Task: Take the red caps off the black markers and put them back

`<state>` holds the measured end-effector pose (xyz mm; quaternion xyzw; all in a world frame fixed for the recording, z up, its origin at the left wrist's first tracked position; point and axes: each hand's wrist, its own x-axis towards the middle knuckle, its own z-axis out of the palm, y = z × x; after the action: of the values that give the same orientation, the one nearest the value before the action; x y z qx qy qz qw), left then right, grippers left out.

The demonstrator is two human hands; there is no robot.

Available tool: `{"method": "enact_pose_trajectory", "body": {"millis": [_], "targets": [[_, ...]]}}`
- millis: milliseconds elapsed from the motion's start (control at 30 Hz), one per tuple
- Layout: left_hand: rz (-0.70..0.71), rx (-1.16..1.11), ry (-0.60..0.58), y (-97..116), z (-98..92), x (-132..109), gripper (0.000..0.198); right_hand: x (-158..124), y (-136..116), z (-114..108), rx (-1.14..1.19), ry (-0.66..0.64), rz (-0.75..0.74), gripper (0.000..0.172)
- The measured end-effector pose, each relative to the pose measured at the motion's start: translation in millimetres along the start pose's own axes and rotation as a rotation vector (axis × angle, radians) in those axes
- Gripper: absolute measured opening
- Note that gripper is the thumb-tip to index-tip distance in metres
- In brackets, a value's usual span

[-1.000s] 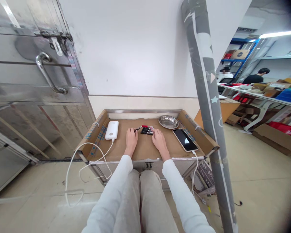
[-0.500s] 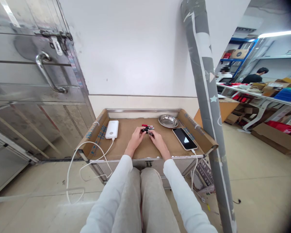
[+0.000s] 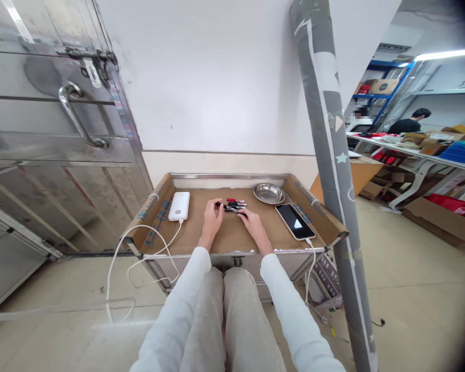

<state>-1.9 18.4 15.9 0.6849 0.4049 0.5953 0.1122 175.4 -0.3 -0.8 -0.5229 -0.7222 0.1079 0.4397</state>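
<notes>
Lettering on the black marker [image 3: 231,208] and blue print on the cardboard liner [image 3: 196,235] are illegible. The left hand [image 3: 212,219] and right hand [image 3: 253,222] pinch opposite ends of the marker, nearside of the red marker [image 3: 235,200]. Its long axis runs left-right, right end angled toward the person; tip direction cannot be determined.

Long white sleeves [image 3: 178,310], lightly creased; pale beige trousers [image 3: 246,310].

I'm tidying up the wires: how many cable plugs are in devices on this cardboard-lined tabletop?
2: the left plug, in the near end of the white device, and the right plug, in the near end of the phone.
</notes>
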Motion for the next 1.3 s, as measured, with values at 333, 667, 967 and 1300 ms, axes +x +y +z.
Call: {"method": "enact_pose_trajectory", "body": {"millis": [333,667,967,1300], "targets": [[-0.034,-0.005,0.007,-2,0.4,0,0.012,-1,1,-2,-0.082,0.031,-0.036,0.02],[0.016,-0.088,-0.23,-9,7.6,-1,0.01,-3,-1,-5,-0.209,0.08,-0.018,0.024],[0.042,0.044,-0.475,-13,9.4,-4,0.014,-2,3,-4,-0.131,0.099,0.004,0.024],[0.206,0.109,-0.625,16,17.0,-10,0.014,2,9,2,-0.013,0.094,0.004,0.023]]}}
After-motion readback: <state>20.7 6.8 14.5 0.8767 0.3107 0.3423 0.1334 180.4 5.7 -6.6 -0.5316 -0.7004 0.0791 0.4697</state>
